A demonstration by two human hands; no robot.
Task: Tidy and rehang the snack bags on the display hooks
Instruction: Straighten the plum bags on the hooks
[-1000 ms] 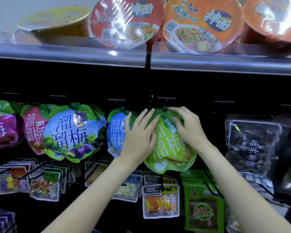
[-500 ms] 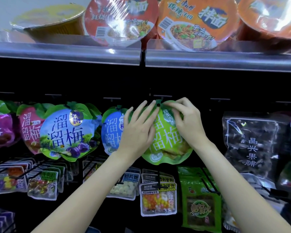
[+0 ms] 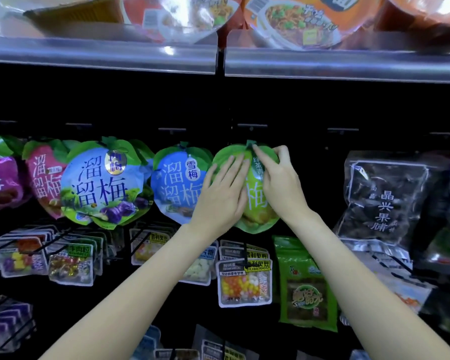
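I have the green plum bag (image 3: 255, 193) up at its display hook (image 3: 252, 126), right of the blue plum bag (image 3: 177, 183). My left hand (image 3: 222, 196) lies flat on it, fingers straight; my right hand (image 3: 278, 180) pinches the top tab. I'd keep the tab level and slide its hole straight onto the prong.

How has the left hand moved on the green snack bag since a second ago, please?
Cannot tell: the left hand lies flat on the green bag as before; the whole view shifts, the blue bag too.

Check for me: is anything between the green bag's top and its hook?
Nothing visible. The right hand pinches the green bag at its top, just under the hook; the left hand lies flat on its front. The hang hole is hidden.
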